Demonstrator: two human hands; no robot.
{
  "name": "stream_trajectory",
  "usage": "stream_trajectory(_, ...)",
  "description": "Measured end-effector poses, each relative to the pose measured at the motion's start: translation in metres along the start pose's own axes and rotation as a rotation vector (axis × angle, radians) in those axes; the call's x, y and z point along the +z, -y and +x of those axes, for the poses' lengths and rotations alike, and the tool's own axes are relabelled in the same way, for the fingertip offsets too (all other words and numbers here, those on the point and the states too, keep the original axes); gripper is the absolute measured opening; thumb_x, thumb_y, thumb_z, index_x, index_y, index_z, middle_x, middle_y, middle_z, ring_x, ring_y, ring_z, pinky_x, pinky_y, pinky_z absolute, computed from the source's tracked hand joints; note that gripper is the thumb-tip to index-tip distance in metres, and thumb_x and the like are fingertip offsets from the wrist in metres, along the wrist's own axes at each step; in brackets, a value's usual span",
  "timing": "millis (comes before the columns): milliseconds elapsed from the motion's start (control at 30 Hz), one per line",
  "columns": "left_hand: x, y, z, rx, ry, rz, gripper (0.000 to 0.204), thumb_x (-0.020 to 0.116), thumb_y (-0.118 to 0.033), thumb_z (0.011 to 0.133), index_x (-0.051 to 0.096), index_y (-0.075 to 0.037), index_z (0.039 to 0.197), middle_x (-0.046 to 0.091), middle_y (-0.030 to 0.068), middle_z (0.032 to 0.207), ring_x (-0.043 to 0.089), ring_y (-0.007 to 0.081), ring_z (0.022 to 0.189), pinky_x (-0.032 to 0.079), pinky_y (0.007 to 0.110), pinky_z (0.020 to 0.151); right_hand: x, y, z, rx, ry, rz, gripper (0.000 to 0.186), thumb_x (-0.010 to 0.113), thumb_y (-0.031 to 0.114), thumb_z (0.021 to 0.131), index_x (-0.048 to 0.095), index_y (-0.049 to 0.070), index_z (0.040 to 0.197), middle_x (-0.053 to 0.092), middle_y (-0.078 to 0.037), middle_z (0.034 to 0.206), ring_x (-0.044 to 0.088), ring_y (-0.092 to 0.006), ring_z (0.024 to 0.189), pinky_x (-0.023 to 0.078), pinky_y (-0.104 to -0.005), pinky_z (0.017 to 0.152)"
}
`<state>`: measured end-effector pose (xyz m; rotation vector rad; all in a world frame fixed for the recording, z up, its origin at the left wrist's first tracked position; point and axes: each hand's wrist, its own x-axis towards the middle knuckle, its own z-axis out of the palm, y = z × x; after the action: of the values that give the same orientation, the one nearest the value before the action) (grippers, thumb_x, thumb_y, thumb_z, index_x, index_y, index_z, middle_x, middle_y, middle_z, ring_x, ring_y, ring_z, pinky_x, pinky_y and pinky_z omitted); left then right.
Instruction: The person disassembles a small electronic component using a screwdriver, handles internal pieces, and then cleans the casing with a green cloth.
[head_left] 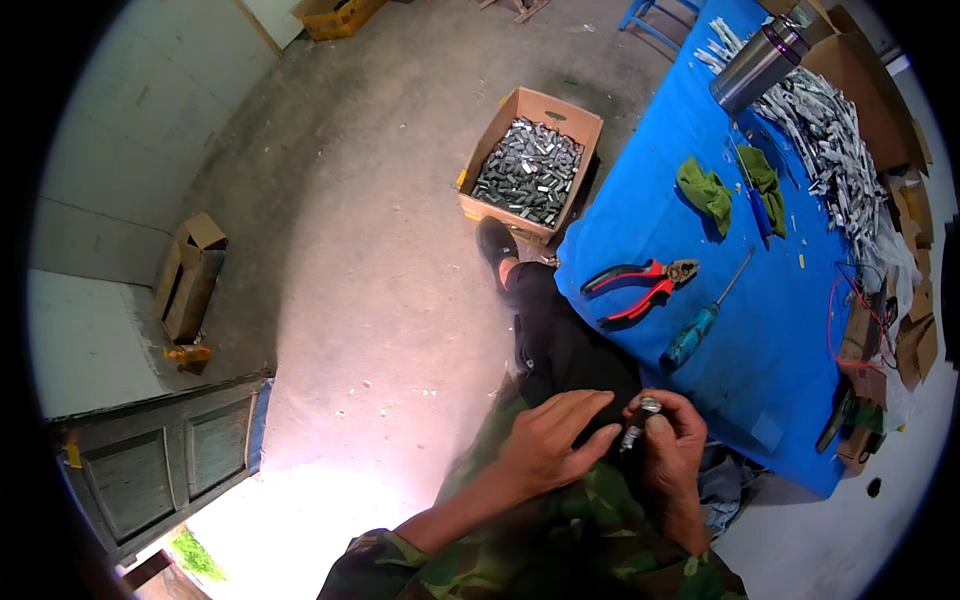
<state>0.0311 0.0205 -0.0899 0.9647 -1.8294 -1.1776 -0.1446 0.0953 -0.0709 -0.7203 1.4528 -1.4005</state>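
In my right hand (672,445), a small shiny metal cylindrical part (636,428) is pinched between thumb and forefinger above my lap. My left hand (560,440) is just left of it, fingers stretched and thumb apart, with nothing seen in it. Nearest on the blue-covered table (765,330) lies a screwdriver (692,336) with a teal handle. Beyond it are pliers (632,290) with red and black handles, jaws pointing right. The exact kind of the metal part is too small to tell.
A cardboard box (478,206) of similar small metal pieces stands on the floor by my foot. Green cloths (705,195), a steel flask (760,65) and a heap of long metal strips (830,140) lie farther along the table. An open door (165,470) is at left.
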Motion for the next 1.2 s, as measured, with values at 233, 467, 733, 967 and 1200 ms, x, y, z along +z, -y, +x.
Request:
stream_trajectory(233,-0.001,0.020,0.018,-0.015,-0.039,0.038,0.034,0.084,-0.014,0.084,0.073,0.001,0.112,0.076,0.0167,0.107,0.076,0.0310,0.094,0.062,0.037,0.079,-0.029,0.041,0.032,-0.138,-0.250,0.093,0.024,0.058,0.008,0.099,0.062,-0.003,0.120,0.066,-0.014,0.104,0.065,-0.0210,0.089,0.056,-0.0347,0.073)
stream_trajectory(467,0.001,0.018,0.034,0.012,0.134,0.002,0.039,0.084,-0.028,0.089,0.071,-0.001,0.114,0.075,0.0133,0.105,0.075,0.0288,0.095,0.061,0.037,0.080,-0.048,0.042,0.052,-0.131,-0.322,0.169,0.042,0.076,0.022,0.096,0.056,0.000,0.127,0.062,-0.013,0.104,0.065,-0.0227,0.088,0.060,-0.0362,0.069)
stream_trajectory(733,0.010,0.015,0.049,0.000,0.241,-0.098,0.056,0.087,-0.037,0.084,0.067,-0.002,0.124,0.074,0.0114,0.103,0.074,0.0273,0.087,0.060,0.036,0.071,-0.022,0.044,0.059,-0.052,-0.201,0.162,0.056,0.083,0.019,0.088,0.053,-0.001,0.131,0.062,-0.013,0.103,0.065,-0.0224,0.088,0.063,-0.0406,0.073)
stream_trajectory(967,0.013,0.004,0.058,0.022,0.201,-0.123,0.049,0.086,-0.026,0.086,0.066,-0.004,0.125,0.072,0.0109,0.097,0.073,0.0278,0.082,0.058,0.036,0.066,-0.019,0.029,0.060,-0.078,-0.020,0.127,0.043,0.084,0.013,0.086,0.058,-0.002,0.118,0.061,-0.014,0.104,0.063,-0.0219,0.087,0.058,-0.0395,0.079)
stream_trajectory(1200,0.010,-0.003,0.053,0.041,0.142,-0.131,0.032,0.082,-0.015,0.087,0.070,-0.002,0.113,0.072,0.0095,0.091,0.072,0.0270,0.078,0.057,0.035,0.065,-0.017,0.029,0.054,-0.026,0.013,0.144,0.038,0.083,0.014,0.087,0.058,-0.001,0.111,0.062,-0.015,0.104,0.064,-0.0203,0.089,0.055,-0.0358,0.081)
